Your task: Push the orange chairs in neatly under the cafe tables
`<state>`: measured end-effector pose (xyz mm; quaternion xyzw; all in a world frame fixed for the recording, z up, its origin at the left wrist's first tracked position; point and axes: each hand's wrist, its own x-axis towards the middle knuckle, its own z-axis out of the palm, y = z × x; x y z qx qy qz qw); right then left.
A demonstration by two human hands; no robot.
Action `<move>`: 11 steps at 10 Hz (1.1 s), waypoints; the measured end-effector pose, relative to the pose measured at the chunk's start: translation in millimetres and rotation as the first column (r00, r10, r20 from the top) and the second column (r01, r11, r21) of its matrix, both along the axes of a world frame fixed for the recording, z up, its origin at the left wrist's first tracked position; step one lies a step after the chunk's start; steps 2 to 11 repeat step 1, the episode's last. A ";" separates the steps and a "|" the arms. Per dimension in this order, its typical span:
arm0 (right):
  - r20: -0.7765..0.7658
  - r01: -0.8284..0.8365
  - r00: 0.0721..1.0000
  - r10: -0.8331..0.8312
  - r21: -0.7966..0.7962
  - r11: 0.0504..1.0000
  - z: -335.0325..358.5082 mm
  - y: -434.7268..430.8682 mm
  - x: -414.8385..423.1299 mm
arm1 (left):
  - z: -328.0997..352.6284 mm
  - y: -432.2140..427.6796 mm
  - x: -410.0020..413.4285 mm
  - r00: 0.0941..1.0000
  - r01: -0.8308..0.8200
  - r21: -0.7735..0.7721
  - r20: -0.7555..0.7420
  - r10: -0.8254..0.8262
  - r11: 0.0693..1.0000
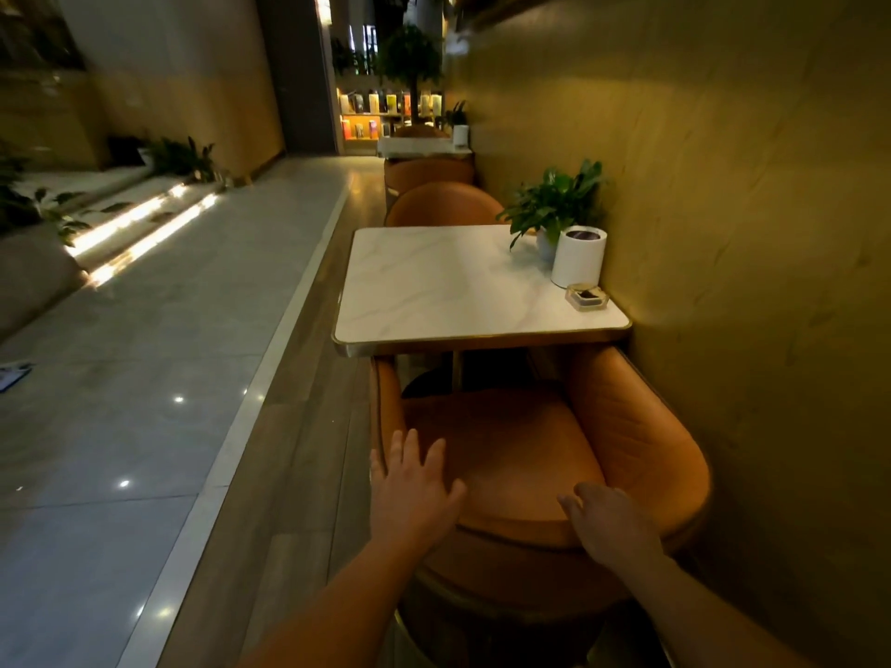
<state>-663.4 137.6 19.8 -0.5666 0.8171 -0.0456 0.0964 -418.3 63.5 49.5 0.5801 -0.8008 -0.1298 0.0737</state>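
An orange tub chair (520, 455) stands right below me, its armrests just under the near edge of a white marble cafe table (448, 286). My left hand (414, 489) lies flat with fingers spread on the left side of the chair's backrest rim. My right hand (612, 523) rests on the rim's right side, fingers curled over it toward the seat. A second orange chair (443, 204) sits at the table's far side. A third orange chair (429, 171) stands beyond it at a further table (419, 148).
On the near table, by the yellow wall (723, 185), stand a potted plant (554, 204), a white cylinder container (578, 257) and a small glass ashtray (587, 296). A tiled aisle (144, 378) runs along the left, with lit steps (140, 224) and plants beyond.
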 end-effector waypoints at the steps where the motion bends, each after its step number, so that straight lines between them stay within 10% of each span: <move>1: 0.009 -0.008 1.000 0.009 -0.040 0.999 10.5 -0.7 -2.4 | 12.0 1.3 -1.1 1.000 -0.010 -0.019 -0.013 0.010 1.000; 11: 0.009 -0.008 1.000 0.009 -0.040 0.999 10.5 -0.7 -2.4 | 12.0 1.3 -1.1 1.000 -0.010 -0.019 -0.013 0.010 1.000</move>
